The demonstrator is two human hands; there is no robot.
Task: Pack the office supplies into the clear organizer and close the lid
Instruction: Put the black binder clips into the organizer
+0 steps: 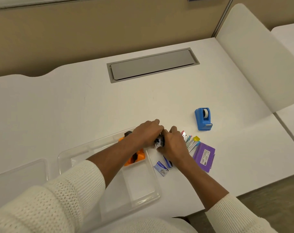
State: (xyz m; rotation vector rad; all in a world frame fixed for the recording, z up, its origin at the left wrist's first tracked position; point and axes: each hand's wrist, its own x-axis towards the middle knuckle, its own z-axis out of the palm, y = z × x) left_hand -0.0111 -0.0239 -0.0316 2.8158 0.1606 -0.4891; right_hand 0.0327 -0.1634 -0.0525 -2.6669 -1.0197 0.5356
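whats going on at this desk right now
A person is packing office supplies into a clear organizer. Both the left hand and right hand are gathering a bunch of black binder clips just right of it. An orange item is already inside. The blue tape dispenser and purple case wait on the desk.

- An office workstation: a white desk (75,101) with a grey cable-access hatch (152,64) set flush near its far edge.
- A beige partition panel (92,31) stands along that far edge; a white divider (253,61) rises at the right edge.
- A blue tape dispenser (203,118) and a purple staples box (205,157) lie toward the desk's near right corner.
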